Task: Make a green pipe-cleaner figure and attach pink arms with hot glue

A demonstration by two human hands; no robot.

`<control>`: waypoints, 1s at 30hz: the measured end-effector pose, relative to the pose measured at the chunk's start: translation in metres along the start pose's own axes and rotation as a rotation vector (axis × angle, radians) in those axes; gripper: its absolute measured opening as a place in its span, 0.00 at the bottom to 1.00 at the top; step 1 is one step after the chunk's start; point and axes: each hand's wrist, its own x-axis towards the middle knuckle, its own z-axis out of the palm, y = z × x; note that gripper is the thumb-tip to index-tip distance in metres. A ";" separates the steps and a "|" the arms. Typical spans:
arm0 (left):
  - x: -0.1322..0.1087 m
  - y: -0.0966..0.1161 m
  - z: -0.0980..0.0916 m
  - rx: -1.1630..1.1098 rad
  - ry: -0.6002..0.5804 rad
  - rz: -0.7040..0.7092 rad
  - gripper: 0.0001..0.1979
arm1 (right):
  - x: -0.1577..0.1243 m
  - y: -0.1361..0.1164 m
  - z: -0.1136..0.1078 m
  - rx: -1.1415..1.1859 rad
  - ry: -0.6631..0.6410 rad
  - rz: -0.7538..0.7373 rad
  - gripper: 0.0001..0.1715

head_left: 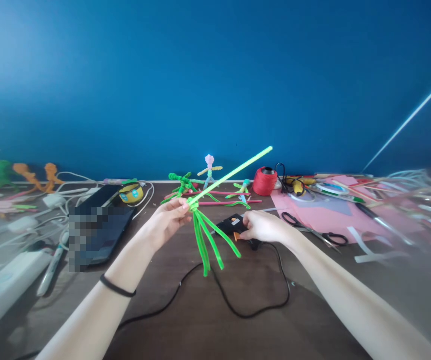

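Note:
My left hand [171, 220] pinches a bundle of green pipe cleaners [217, 246] at its twisted knot. Several green ends hang down from the knot, and one long yellow-green stem slants up to the right. My right hand [262, 226] is closed around a black glue gun [229, 225] with an orange trigger, low over the table. Its nozzle points left, behind the hanging green ends. From its handle a black cord [245, 316] loops across the table toward me.
Pipe-cleaner figures [210, 167] stand along the blue wall. A red thread spool [265, 182], black-handled scissors [315, 231] and pink paper [313, 212] lie right. Leftward are a dark phone [116, 240], a yellow tape measure [131, 194], a marker [52, 270] and a white power strip [11, 282].

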 end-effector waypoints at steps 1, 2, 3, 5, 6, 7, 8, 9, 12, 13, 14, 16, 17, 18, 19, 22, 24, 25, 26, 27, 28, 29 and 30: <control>0.000 0.001 -0.002 -0.008 0.004 0.002 0.09 | 0.003 0.003 0.001 0.069 -0.021 -0.018 0.12; 0.001 0.002 -0.003 -0.016 0.008 0.005 0.09 | 0.005 0.006 0.003 0.168 -0.057 -0.054 0.11; 0.001 0.003 -0.004 -0.024 0.010 0.005 0.09 | 0.008 0.008 0.004 0.293 -0.110 -0.106 0.10; 0.002 0.003 -0.007 -0.035 0.022 0.010 0.08 | 0.011 0.012 0.005 0.560 -0.220 -0.207 0.14; 0.002 0.002 -0.007 -0.039 0.029 0.015 0.08 | 0.012 0.013 0.005 0.679 -0.268 -0.238 0.15; 0.002 0.002 -0.008 -0.042 0.033 0.019 0.08 | 0.012 0.014 0.004 0.779 -0.307 -0.247 0.16; 0.002 0.001 -0.008 -0.045 0.035 0.021 0.08 | 0.012 0.015 0.003 0.861 -0.337 -0.241 0.16; 0.002 0.001 -0.008 -0.046 0.032 0.020 0.08 | 0.011 0.015 0.001 0.932 -0.358 -0.231 0.15; 0.002 0.000 -0.006 -0.053 0.006 0.008 0.08 | 0.008 0.012 -0.003 1.102 -0.372 -0.263 0.11; 0.002 0.000 -0.005 -0.062 -0.004 0.004 0.08 | 0.006 0.011 -0.004 1.141 -0.366 -0.297 0.09; 0.002 0.000 -0.005 -0.073 -0.013 -0.001 0.08 | 0.004 0.009 -0.005 1.174 -0.355 -0.328 0.08; 0.001 0.000 -0.003 -0.098 -0.023 -0.010 0.08 | 0.001 0.005 -0.006 1.220 -0.331 -0.376 0.07; 0.001 0.000 -0.002 -0.107 -0.026 -0.016 0.08 | -0.001 0.003 -0.006 1.241 -0.316 -0.401 0.07; 0.001 0.000 -0.001 -0.108 -0.029 -0.025 0.08 | -0.003 0.001 -0.007 1.262 -0.298 -0.428 0.09; 0.000 -0.001 0.001 -0.105 -0.032 -0.033 0.08 | -0.005 -0.001 -0.007 1.282 -0.278 -0.460 0.10; -0.002 -0.002 0.005 -0.080 -0.068 -0.052 0.09 | -0.008 -0.006 -0.008 1.302 -0.258 -0.546 0.14; -0.003 -0.003 0.008 -0.065 -0.097 -0.054 0.09 | -0.009 -0.007 -0.009 1.281 -0.267 -0.579 0.13; -0.004 -0.003 0.009 -0.060 -0.107 -0.051 0.10 | -0.009 -0.007 -0.009 1.268 -0.273 -0.590 0.11; -0.004 -0.004 0.010 -0.056 -0.116 -0.048 0.10 | -0.009 -0.008 -0.009 1.258 -0.276 -0.600 0.09; -0.004 -0.005 0.011 -0.056 -0.124 -0.044 0.10 | -0.008 -0.008 -0.009 1.251 -0.275 -0.609 0.07; -0.004 -0.006 0.011 -0.055 -0.132 -0.041 0.10 | -0.008 -0.008 -0.009 1.247 -0.270 -0.614 0.06; -0.004 -0.006 0.011 -0.052 -0.140 -0.042 0.10 | -0.008 -0.009 -0.008 1.242 -0.262 -0.616 0.05; -0.004 -0.007 0.011 -0.048 -0.143 -0.043 0.09 | -0.008 -0.009 -0.007 1.238 -0.249 -0.614 0.06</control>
